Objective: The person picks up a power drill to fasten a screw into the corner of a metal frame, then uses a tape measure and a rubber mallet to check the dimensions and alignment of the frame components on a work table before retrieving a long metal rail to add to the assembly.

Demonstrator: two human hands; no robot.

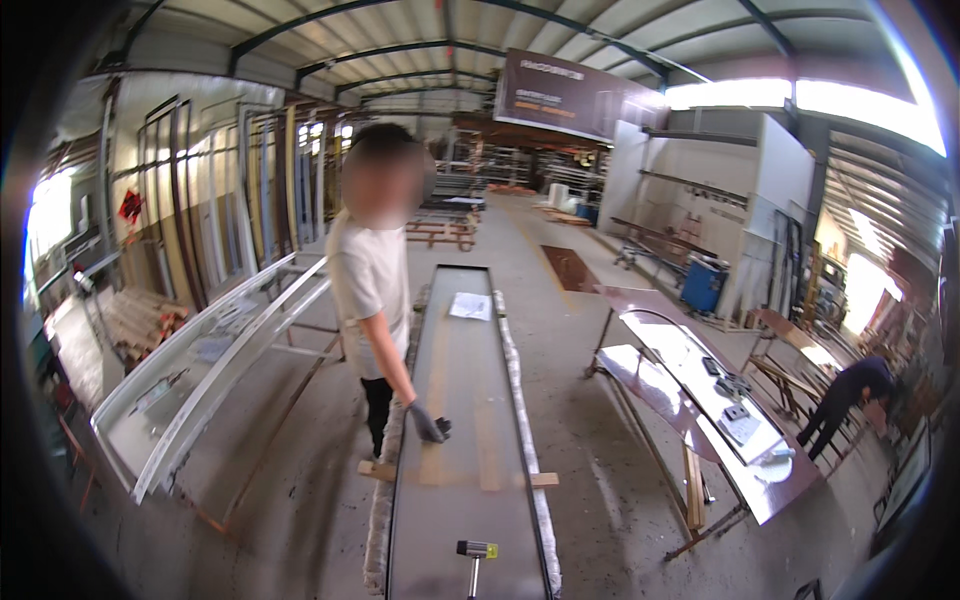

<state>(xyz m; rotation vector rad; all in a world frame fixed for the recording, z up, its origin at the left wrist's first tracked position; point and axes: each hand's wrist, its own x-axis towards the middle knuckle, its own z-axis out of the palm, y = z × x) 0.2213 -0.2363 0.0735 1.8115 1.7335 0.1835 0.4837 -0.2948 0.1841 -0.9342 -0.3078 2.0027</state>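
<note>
Neither of my hands is in view. In front of me a long narrow glass-like panel [465, 515] with a dark frame lies lengthwise. On its near end is a mallet [477, 549] with a black and yellow-green head; its handle runs toward the lower edge, and I cannot tell whether it is held. A co-worker in a light T-shirt stands at the panel's left side. One dark-gloved hand [428, 424] of the co-worker rests on or just over the panel. A white paper sheet [470, 306] lies near the far end.
Padded supports [377, 540] and wooden slats [545, 480] are under the panel. White frames [215, 400] rest on a stand at left. A table [690, 400] at right carries papers and tools. Another person [845, 400] bends over at far right. A blue barrel [704, 285] stands behind.
</note>
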